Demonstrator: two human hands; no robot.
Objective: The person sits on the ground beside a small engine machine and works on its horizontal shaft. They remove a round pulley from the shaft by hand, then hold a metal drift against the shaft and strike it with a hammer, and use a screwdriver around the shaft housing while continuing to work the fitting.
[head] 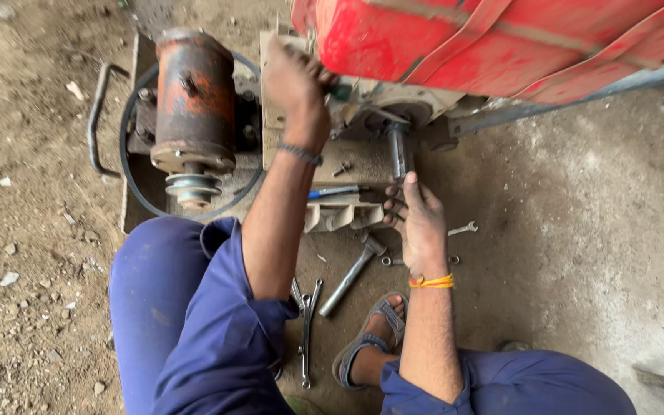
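While left hand [295, 81] grips engine casing [363, 100] edge below red tank [501, 38], right hand [418, 223], fingers loosely open, touches shaft [400, 150] tip; hammer [351, 275], spanners [307, 323] lie near casing; work looks mid-way.

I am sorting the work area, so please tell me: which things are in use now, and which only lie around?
In use:
left hand on the red machine
right hand at the steel shaft

Lying about:
rusty orange motor
grey steel hammer
small open spanner
blue-handled screwdriver
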